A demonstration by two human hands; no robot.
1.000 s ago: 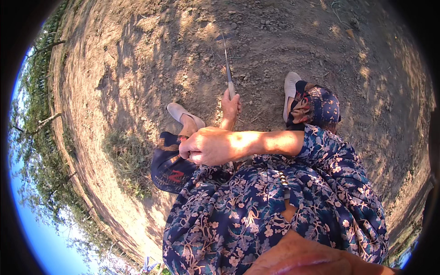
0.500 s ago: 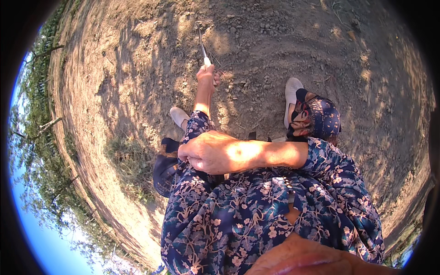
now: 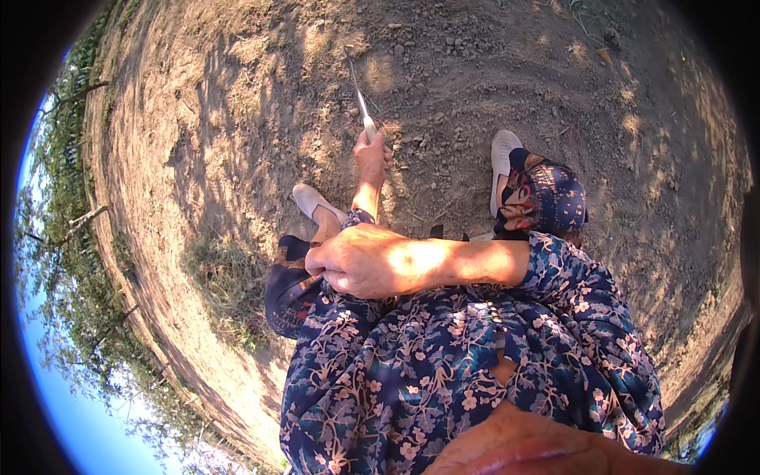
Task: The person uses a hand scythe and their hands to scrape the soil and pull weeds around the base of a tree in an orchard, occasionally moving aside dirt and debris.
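My left hand (image 3: pixel 371 155) reaches forward past my left foot, its fingers wrapped round the pale handle of a narrow hand tool (image 3: pixel 363 104). The tool's thin metal shaft points away from me, its far end down at the soil; the exact shape of that end is too small to tell. Across my lap lies my right forearm. At its end my right hand (image 3: pixel 348 260) is closed near my left knee and sleeve, fingers curled under, and what they hold, if anything, is hidden.
Dry, crumbly soil (image 3: pixel 443 95) with clods spreads around me. My left shoe (image 3: pixel 313 202) and right shoe (image 3: pixel 502 162) stand wide apart on it. A dry grass tuft (image 3: pixel 226 277) is left of my left leg. Trees (image 3: pixel 71 261) line the far left edge.
My left hand has shifted a little right and back toward me, drawing the tool with it. The right hand has barely moved.
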